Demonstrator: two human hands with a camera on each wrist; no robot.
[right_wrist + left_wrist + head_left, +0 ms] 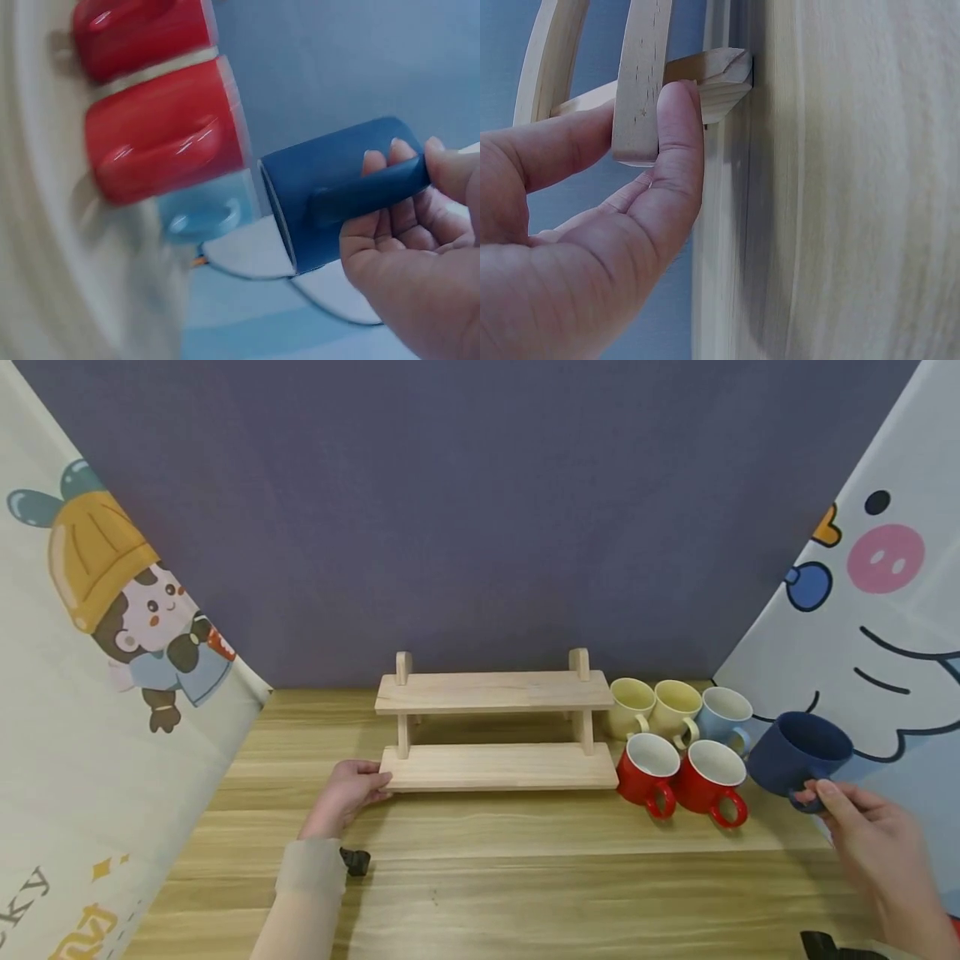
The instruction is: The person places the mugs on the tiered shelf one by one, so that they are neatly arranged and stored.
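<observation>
A two-tier wooden shelf [495, 767] stands against the back of the table. My left hand [348, 793] grips the left end of its lower board, with the thumb and fingers on opposite faces of the board [639, 90] in the left wrist view. On the right, my right hand [877, 835] holds a dark blue mug [780, 760] by its handle, raised off the table. The right wrist view shows the fingers pinching that handle [375, 193]. Two red mugs [636, 781] stand just left of the dark blue one.
Two yellow mugs [624, 714] and a light blue mug [716, 718] stand behind the red ones, close to the shelf's right end. A dark cloth [480, 527] hangs behind the wood-grain table [525, 893]. Printed cloths flank both sides.
</observation>
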